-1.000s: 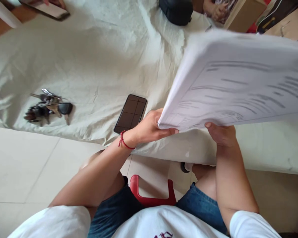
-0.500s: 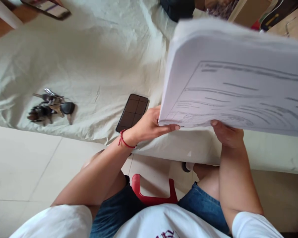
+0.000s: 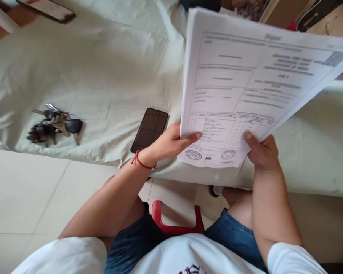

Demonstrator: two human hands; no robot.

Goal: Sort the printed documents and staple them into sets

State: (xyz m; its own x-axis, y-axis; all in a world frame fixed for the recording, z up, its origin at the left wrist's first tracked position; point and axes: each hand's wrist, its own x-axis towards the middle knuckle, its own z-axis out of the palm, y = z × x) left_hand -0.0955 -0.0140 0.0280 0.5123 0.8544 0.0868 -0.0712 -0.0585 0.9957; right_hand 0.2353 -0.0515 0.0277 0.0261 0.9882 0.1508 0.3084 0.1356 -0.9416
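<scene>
Both of my hands hold up a stack of printed papers (image 3: 234, 91) above the cloth-covered surface. The top sheet carries a form with a table, two round stamps near its lower edge and a square code at its upper right. My left hand (image 3: 174, 142) grips the lower left edge, thumb on the front and fingers hidden behind. At the lower right edge my right hand (image 3: 263, 150) pinches the stack the same way. Just left of my left hand a dark smartphone (image 3: 150, 129) lies flat on the cloth.
A bunch of keys (image 3: 55, 125) rests on the pale cloth (image 3: 117, 64) at the left. Another phone (image 3: 50, 8) shows at the upper left, beside part of a person's arm. Cardboard boxes (image 3: 282, 17) stand at the upper right. Between my knees is a red stool (image 3: 177, 230).
The stack has tilted, so the top sheet now faces me and its print is clearer. Its lower edge has dropped below my thumbs. Both hands have kept their grip.
</scene>
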